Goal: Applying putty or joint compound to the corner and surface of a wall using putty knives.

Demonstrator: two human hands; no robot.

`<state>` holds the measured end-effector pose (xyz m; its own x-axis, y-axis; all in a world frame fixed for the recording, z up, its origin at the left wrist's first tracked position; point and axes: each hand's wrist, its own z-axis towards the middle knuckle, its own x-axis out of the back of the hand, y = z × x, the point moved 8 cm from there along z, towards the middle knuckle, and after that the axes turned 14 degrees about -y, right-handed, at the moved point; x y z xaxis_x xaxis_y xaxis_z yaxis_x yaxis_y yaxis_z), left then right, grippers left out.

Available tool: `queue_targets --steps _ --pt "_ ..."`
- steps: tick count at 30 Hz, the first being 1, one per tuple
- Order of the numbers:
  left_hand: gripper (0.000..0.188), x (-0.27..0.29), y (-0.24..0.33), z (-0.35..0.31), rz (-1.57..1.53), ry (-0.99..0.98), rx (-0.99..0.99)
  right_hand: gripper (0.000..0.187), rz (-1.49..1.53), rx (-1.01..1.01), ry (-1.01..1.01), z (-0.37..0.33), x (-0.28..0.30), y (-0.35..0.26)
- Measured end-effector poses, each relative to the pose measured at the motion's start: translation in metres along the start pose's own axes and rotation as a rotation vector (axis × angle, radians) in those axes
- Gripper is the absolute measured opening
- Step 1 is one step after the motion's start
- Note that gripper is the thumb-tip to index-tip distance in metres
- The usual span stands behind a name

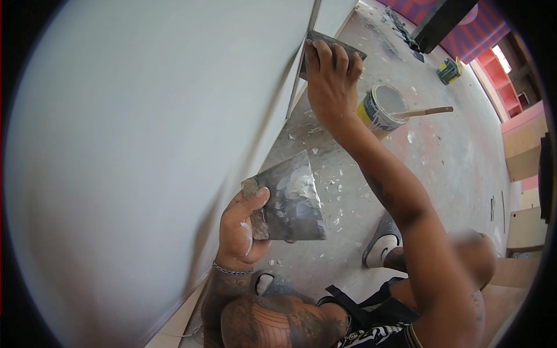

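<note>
My left hand grips the worn handle edge of a wide flat putty knife, thumb on top. Its grey metal blade lies roughly flat and carries a smear of white putty toward the far side. Farther ahead, my right hand is closed over a second, dark putty knife, fingers spread along its top face. That blade's left edge meets the corner strip at the end of the pale wall panel. My right palm and thumb are hidden.
Right of my right hand stands an open putty bucket with a wooden-handled tool across its rim. A green and yellow tin sits farther back on the speckled floor. A dark post and pink shelves stand beyond.
</note>
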<state>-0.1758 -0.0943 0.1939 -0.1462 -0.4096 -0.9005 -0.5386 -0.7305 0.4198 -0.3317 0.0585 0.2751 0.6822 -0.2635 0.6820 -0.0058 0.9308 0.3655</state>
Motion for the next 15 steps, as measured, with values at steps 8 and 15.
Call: queue_targets --steps 8,15 --pt "0.036 -0.008 0.002 0.0 -0.055 -0.088 0.006 0.046 0.057 -0.028 -0.08 -0.016 -0.016 -0.015" --pt "0.034 0.015 -0.005 0.002 -0.093 0.131 -0.056 0.046 0.433 0.001 -0.412 -0.052 -0.015 -0.009"
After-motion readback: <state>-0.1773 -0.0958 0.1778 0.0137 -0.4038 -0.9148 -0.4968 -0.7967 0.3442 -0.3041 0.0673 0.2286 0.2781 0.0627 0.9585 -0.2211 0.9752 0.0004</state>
